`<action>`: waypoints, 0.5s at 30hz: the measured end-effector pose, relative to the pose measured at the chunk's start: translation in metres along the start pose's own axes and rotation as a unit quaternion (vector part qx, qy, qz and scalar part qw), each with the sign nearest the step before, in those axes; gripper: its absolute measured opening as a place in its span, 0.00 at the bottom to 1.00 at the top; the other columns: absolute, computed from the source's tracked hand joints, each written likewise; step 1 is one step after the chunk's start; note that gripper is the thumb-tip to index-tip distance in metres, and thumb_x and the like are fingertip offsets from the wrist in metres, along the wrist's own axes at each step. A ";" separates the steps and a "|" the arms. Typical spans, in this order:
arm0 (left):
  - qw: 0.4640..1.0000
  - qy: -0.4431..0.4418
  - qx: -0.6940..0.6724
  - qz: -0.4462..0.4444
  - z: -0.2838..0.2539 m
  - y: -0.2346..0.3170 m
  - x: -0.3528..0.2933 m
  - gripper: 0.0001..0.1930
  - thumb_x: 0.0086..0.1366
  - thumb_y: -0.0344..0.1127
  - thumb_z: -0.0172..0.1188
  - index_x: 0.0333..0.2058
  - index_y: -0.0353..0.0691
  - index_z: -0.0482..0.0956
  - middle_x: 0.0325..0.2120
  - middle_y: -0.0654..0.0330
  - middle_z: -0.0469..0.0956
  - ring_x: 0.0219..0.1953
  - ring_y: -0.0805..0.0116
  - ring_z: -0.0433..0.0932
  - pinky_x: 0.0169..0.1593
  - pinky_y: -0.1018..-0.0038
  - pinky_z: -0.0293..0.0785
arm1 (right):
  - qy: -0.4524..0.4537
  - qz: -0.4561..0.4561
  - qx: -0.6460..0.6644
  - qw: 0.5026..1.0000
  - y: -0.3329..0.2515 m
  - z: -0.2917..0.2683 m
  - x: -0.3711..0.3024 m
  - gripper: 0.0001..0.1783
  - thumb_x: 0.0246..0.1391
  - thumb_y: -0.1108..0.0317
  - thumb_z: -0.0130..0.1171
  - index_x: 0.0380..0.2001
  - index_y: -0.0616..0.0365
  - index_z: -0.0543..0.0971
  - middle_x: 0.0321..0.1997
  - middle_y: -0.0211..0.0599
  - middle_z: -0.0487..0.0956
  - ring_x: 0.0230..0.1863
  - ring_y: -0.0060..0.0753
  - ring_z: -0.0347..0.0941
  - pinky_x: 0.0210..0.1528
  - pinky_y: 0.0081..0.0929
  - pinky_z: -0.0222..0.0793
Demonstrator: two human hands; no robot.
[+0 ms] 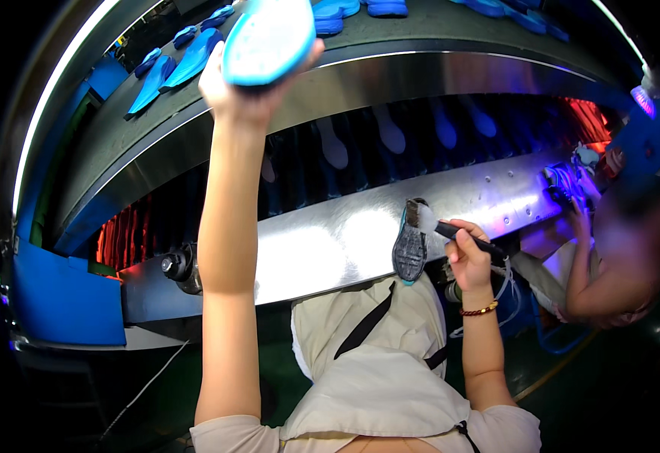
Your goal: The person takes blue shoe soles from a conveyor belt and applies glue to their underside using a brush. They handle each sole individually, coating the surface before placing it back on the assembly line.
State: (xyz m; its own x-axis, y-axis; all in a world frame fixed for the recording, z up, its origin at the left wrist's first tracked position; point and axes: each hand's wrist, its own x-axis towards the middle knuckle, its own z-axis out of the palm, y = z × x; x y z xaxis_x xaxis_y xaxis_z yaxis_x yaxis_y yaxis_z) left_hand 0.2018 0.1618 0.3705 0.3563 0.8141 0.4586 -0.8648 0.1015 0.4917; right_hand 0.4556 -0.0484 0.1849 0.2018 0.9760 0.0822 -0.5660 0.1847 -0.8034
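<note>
My left hand (248, 102) is raised at arm's length over the upper belt. Its fingers are closed round a shoe sole (269, 45) with a bright blue rim and a pale, glaring face. My right hand (470, 253) grips the black handle of a brush (458, 232) near my lap. The brush's pale bristle end lies over the upper part of a dark shoe (409, 255), whether pressing on it or just above I cannot tell. That shoe rests at the front edge of the metal ledge, its blackish underside facing up.
The shiny metal ledge (315, 249) runs across in front of me. Behind it, pale soles (390, 130) sit in a dark recess below the upper belt (451, 30), which carries blue soles (194, 59). A co-worker (602, 257) sits at the right, near a shoe (560, 185).
</note>
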 end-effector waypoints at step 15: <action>0.442 0.027 0.878 0.179 -0.040 -0.061 0.099 0.33 0.48 0.39 0.59 0.53 0.37 0.59 0.50 0.42 0.59 0.50 0.44 0.62 0.54 0.61 0.59 | 0.042 0.059 0.006 0.997 0.018 -0.004 -0.003 0.10 0.50 0.73 0.51 0.36 0.65 0.73 0.36 0.43 0.76 0.19 0.21 0.68 0.23 0.12 0.65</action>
State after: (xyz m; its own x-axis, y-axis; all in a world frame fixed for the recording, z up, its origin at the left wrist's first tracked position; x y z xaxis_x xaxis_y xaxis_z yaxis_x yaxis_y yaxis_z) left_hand 0.2755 0.2591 0.3559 0.2580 0.6152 0.7449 0.7640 -0.6019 0.2325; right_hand 0.4479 -0.0482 0.1684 0.1996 0.9778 -0.0633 -0.6000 0.0709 -0.7968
